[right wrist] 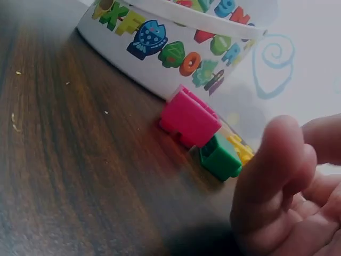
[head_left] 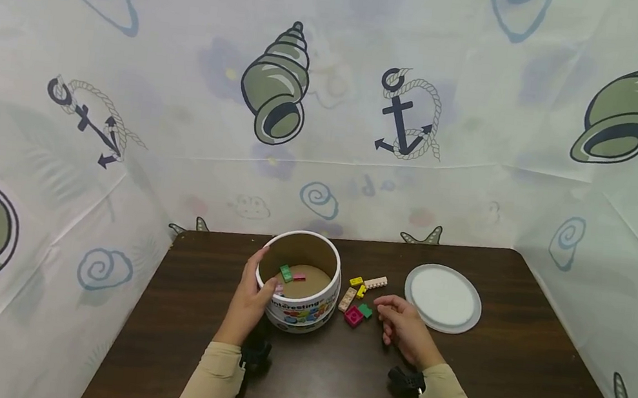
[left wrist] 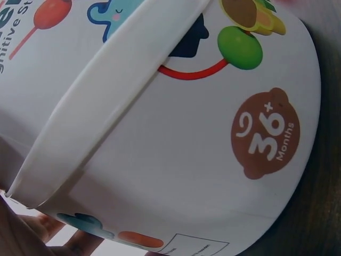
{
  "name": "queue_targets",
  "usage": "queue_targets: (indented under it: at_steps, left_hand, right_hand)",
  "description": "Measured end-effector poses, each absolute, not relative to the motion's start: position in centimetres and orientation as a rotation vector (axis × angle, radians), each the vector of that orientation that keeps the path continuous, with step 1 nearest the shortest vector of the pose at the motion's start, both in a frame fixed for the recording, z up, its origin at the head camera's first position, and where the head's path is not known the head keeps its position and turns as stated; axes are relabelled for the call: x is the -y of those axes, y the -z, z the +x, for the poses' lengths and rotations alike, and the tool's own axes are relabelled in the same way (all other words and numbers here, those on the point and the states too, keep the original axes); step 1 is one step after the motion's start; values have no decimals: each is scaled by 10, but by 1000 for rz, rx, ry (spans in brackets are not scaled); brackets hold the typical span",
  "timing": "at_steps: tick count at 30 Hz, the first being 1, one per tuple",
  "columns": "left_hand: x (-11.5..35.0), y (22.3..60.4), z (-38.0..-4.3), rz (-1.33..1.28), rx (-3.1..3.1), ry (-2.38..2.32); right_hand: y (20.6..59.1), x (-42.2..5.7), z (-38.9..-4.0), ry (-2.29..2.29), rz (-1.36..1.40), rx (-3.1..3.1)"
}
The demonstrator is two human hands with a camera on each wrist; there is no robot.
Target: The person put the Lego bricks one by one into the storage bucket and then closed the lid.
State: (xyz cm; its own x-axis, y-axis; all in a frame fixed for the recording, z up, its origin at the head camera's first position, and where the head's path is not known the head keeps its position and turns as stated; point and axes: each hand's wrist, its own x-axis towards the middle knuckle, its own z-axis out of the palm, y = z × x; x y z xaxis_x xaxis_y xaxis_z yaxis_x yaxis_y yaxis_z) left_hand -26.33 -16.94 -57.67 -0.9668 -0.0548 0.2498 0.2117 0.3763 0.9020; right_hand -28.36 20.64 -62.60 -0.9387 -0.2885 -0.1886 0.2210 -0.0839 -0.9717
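Note:
My left hand (head_left: 248, 300) grips the near left side of a white round tub (head_left: 300, 314), its thumb over the rim. The tub stands tilted or upright, I cannot tell which; inside it lie a green block (head_left: 286, 273) and a pink block (head_left: 299, 277). To the tub's right is a small group of toy building blocks: a magenta block (right wrist: 190, 118), a green block (right wrist: 220, 157), yellow ones (head_left: 356, 281) and beige ones (head_left: 347, 299). Just right of this group, my right hand (head_left: 407, 330) hovers with loosely bent fingers; I see nothing in it.
A round white lid (head_left: 443, 299) lies on the dark wooden table (head_left: 517, 369), behind and right of my right hand. Patterned white cloth (head_left: 353, 99) hangs around the table's back and sides.

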Motion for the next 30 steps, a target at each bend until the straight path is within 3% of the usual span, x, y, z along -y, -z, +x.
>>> queue_targets:
  at_steps: [30]
  left_hand:
    - [167,571,-260,-74,2425,1654]
  right_hand:
    - [628,-194,-286,1749,-136,-2133]
